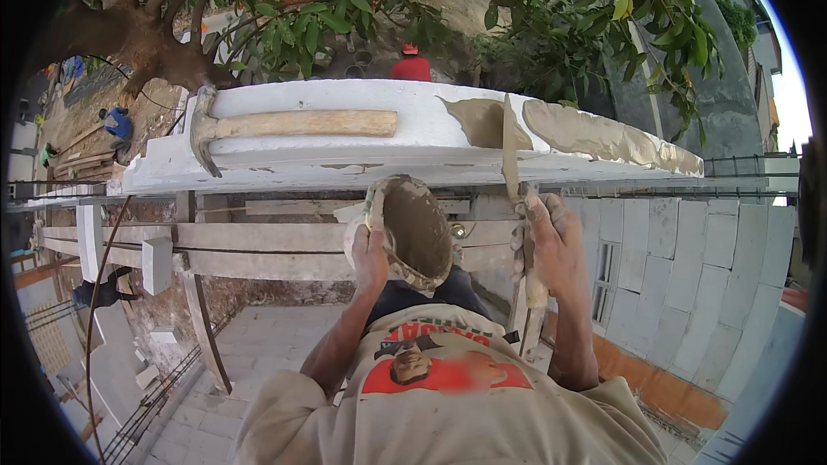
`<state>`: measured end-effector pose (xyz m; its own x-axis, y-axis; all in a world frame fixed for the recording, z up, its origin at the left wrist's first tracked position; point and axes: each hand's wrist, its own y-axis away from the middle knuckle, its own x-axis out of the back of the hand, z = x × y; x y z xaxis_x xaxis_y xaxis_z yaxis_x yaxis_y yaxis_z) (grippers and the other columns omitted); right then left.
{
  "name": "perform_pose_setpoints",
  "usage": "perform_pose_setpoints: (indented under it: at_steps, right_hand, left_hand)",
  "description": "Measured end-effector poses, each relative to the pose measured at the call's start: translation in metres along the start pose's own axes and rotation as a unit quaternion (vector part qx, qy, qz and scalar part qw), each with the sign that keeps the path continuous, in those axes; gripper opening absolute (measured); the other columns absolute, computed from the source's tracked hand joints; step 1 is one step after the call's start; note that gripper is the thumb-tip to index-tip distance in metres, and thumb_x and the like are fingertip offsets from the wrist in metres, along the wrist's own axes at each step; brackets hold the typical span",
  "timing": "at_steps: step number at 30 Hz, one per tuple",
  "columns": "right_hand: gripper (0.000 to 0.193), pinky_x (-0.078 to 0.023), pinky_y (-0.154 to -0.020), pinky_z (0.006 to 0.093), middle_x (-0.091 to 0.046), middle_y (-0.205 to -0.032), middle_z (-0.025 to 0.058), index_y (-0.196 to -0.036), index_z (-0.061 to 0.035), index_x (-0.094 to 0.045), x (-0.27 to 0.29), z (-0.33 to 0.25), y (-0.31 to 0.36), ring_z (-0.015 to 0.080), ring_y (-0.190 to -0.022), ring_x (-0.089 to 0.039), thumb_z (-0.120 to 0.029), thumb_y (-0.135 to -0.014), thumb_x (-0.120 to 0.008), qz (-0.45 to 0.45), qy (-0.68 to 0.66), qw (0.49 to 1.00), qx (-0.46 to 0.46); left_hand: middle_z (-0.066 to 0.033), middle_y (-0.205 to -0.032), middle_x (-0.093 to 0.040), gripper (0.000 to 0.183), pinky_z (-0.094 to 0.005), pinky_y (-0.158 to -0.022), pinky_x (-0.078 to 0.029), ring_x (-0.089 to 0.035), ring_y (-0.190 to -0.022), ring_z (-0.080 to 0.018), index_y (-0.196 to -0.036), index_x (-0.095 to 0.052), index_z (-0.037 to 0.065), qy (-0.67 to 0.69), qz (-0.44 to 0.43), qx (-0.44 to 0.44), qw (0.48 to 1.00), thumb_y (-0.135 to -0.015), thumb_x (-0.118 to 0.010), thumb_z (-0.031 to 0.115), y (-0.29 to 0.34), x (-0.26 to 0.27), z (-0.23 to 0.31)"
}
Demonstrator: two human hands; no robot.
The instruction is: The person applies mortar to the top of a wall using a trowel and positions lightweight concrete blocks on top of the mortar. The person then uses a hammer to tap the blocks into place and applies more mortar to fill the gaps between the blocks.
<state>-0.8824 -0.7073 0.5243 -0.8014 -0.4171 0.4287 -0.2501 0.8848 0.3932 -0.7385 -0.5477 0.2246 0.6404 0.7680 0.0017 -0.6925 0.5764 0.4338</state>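
My left hand (372,260) grips the rim of a mortar-caked bucket (352,245), which tilts and shows wet grey mortar (419,224) inside. In my right hand (558,237) is a trowel (511,159); its narrow blade points away from me over the wall's edge, and its wooden handle comes out below my fingers. The white block wall (345,96) crosses in front of me. Mortar is spread along its top at the right (594,131), and another patch (480,119) lies by the blade. A hammer (301,124) with a wooden handle rests on the wall's left part.
Wooden planks (267,237) run below the wall on my side, with loose white blocks (157,264) at the left. A tree trunk (142,30) and leafy branches overhang the far side. A person in red (410,65) and another in blue (117,124) are down below.
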Motion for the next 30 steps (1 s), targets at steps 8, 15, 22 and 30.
perform_pose_setpoints:
  at_steps: [8, 15, 22, 30]
  right_hand:
    - [0.029, -0.057, -0.063, 0.0515, -0.074, -0.083, 0.0248, -0.108, 0.0046, -0.068, -0.03, -0.005, -0.03, 0.0437, -0.073, -0.073, -0.022, -0.107, -0.059, -0.013, 0.418, 0.876, 0.239]
    - [0.032, -0.06, -0.065, 0.0537, -0.07, -0.074, 0.0282, -0.105, 0.0049, -0.062, 0.053, 0.041, -0.065, 0.0478, -0.071, -0.072, -0.027, -0.106, -0.061, 0.102, 0.514, 0.841, 0.137]
    - [0.036, -0.06, -0.064, 0.052, -0.072, -0.087, 0.0279, -0.115, 0.002, -0.061, 0.026, 0.128, 0.001, 0.0459, -0.074, -0.073, -0.032, -0.105, -0.065, 0.105, 0.377, 0.908, 0.152]
    - [0.04, -0.058, -0.063, 0.0449, -0.069, -0.08, 0.0185, -0.107, 0.0007, -0.062, 0.053, 0.274, 0.072, 0.0317, -0.065, -0.071, -0.039, -0.107, -0.062, 0.009, 0.031, 0.981, -0.191]
  left_hand:
    - [-0.0035, -0.081, -0.052, 0.02, -0.0352, -0.066, -0.041, -0.048, -0.074, -0.0144, -0.093, -0.059, 0.001, -0.026, -0.035, -0.041, 0.998, -0.106, -0.057, 0.017, -0.005, -0.018, -0.002]
    - [-0.0045, -0.097, -0.058, 0.024, -0.0343, -0.082, -0.044, -0.052, -0.091, -0.0158, -0.117, -0.065, 0.0, -0.066, -0.12, 0.039, 0.99, -0.109, -0.053, 0.018, -0.014, -0.022, 0.002]
    - [-0.01, -0.101, -0.063, 0.031, -0.0378, -0.078, -0.05, -0.061, -0.09, -0.0217, -0.123, -0.062, -0.001, -0.141, -0.138, -0.029, 0.98, -0.107, -0.052, 0.024, -0.012, -0.055, -0.014]
    - [-0.0158, -0.106, -0.063, 0.03, -0.0432, -0.089, -0.049, -0.061, -0.095, -0.027, -0.119, -0.058, -0.005, -0.196, -0.208, 0.059, 0.956, -0.103, -0.054, 0.02, -0.028, -0.127, -0.05]
